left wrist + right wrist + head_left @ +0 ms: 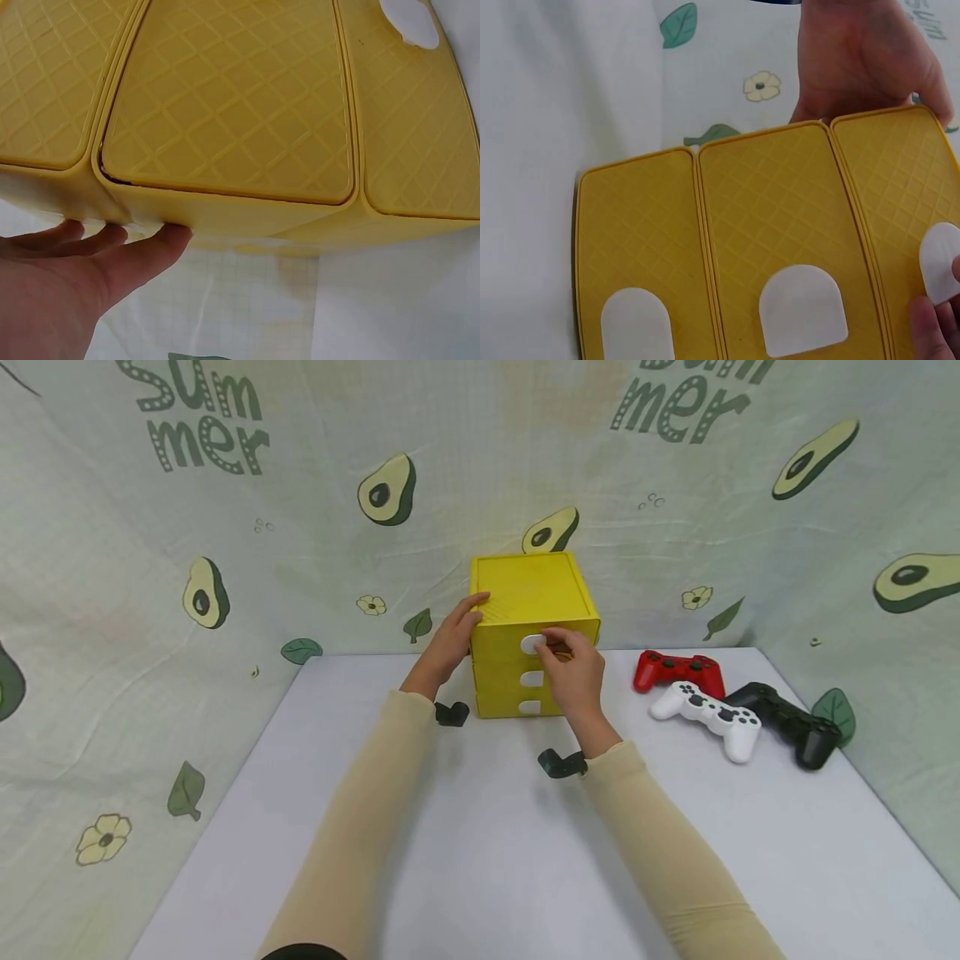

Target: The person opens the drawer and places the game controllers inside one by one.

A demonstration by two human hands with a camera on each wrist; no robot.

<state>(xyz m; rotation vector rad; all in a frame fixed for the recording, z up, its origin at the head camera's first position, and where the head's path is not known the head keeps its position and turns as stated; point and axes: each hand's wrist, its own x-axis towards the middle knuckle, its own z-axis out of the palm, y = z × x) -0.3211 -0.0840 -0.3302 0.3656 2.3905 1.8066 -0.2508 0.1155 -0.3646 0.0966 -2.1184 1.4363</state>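
Observation:
A small yellow drawer unit (528,589) with three stacked drawers stands at the back of the table. Each drawer front has a lattice pattern and a white rounded tab. With extended fingers, my left hand (448,646) rests against the unit's left side, fingertips near its top edge; the left wrist view shows several fingers touching that wall. My right hand (576,675) pinches the top drawer's white tab (936,255) between thumb and fingers. The middle drawer's tab (801,311) and the bottom drawer's tab (636,326) are untouched. All three drawers look closed.
Right of the unit lie a red game controller (678,672), a white controller (707,717) and a black controller (787,720), close together. A cloth backdrop (450,410) with avocado prints hangs behind the white table (480,860) and along its sides.

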